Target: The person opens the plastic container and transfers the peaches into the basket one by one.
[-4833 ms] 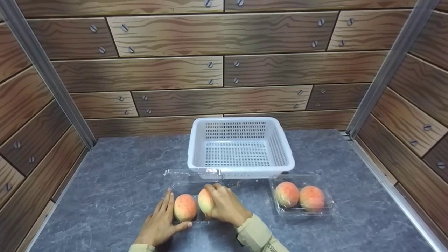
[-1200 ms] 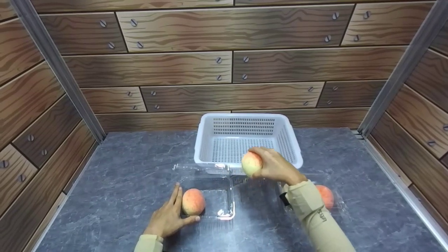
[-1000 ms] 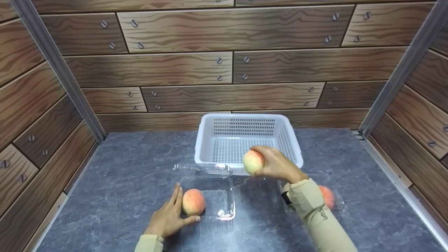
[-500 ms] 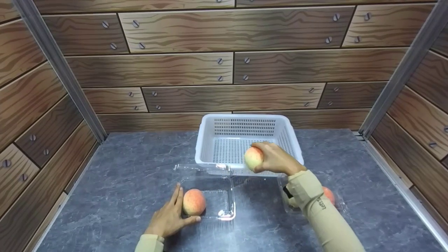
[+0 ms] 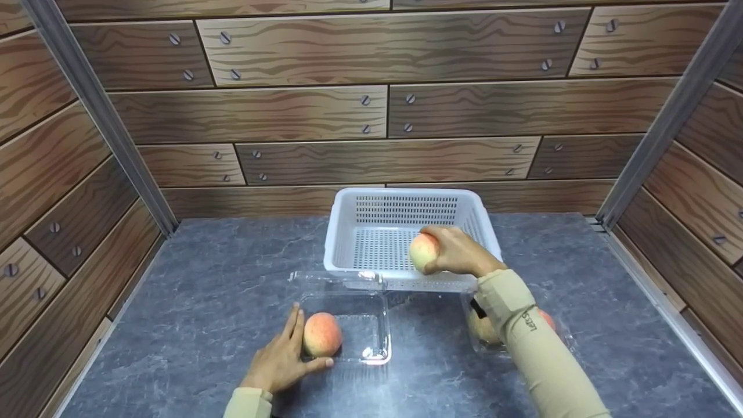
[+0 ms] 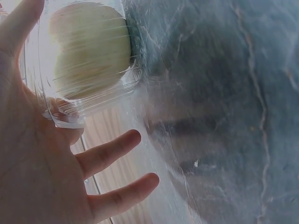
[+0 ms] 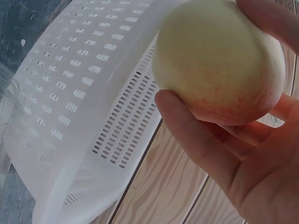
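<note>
My right hand (image 5: 462, 251) grips a peach (image 5: 424, 253), yellow-green with a red blush, over the near part of a white slotted plastic basket (image 5: 335, 232). In the right wrist view the fingers and thumb curl round the peach (image 7: 217, 60) above the basket's rim. My left hand (image 5: 280, 355) lies along the left side of an open clear plastic clamshell box (image 5: 388, 337), fingers extended, thumb at its front edge. A second peach (image 5: 323, 335) sits in the box's left half. The left wrist view shows that peach (image 6: 91, 51) through the clear wall beside my hand.
Another clear box (image 5: 479, 347) with two peaches stands at the right, partly hidden behind my right sleeve (image 5: 537, 331). The basket stands behind the boxes, near the wood-patterned back wall (image 5: 290, 110). Grey marbled tabletop (image 5: 232, 267) lies underneath, with metal-framed walls on both sides.
My right hand took the peach out of the left box and carried it up and right. Over the last second it moved further over the basket. The left hand stays at the box.
</note>
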The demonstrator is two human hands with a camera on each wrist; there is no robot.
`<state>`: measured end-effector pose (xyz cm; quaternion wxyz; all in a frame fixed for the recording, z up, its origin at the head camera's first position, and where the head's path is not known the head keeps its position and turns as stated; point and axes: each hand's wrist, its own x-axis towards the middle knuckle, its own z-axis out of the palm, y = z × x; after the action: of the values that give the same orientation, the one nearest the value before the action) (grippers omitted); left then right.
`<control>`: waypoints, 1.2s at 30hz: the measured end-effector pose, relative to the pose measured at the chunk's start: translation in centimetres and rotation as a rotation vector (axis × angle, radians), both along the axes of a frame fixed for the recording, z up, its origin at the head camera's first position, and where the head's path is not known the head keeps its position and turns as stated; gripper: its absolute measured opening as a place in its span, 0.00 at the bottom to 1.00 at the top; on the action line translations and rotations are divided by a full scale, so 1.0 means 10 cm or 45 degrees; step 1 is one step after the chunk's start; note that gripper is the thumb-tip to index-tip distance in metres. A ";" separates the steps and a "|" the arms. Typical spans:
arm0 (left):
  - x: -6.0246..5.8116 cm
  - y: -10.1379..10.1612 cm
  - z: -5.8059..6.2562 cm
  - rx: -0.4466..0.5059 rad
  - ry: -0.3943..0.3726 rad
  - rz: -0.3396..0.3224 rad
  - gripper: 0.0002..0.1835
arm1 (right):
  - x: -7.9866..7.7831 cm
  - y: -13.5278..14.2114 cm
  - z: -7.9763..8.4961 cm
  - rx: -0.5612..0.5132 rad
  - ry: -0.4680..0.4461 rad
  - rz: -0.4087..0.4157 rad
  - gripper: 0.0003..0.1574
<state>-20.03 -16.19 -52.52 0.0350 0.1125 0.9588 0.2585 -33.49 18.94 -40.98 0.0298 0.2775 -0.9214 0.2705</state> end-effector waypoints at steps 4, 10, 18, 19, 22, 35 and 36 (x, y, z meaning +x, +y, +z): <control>0.00 0.00 0.01 -0.005 0.002 -0.003 0.64 | -0.05 0.00 -0.01 0.018 0.015 -0.008 0.45; 0.01 0.00 0.01 -0.025 0.012 -0.005 0.64 | -0.13 0.03 -0.03 0.042 0.002 -0.026 0.45; 0.00 0.00 0.01 -0.033 0.022 0.002 0.64 | -0.21 0.05 0.01 0.058 -0.046 -0.069 0.46; 0.00 0.00 0.01 -0.034 0.024 0.002 0.64 | -0.22 0.05 0.01 0.065 -0.044 -0.071 0.45; 0.01 0.00 0.02 -0.030 0.023 0.002 0.64 | -0.27 0.05 0.00 0.067 -0.039 -0.073 0.44; 0.00 0.01 -0.01 -0.008 0.009 -0.001 0.65 | -0.42 0.06 -0.07 0.077 -0.028 -0.137 0.43; 0.00 0.01 0.00 -0.009 0.010 0.000 0.65 | -0.43 0.06 -0.08 0.074 -0.030 -0.140 0.43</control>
<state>-20.02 -16.09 -52.55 0.0317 0.1135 0.9599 0.2546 -37.81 19.53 -41.76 0.0259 0.2239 -0.9430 0.2449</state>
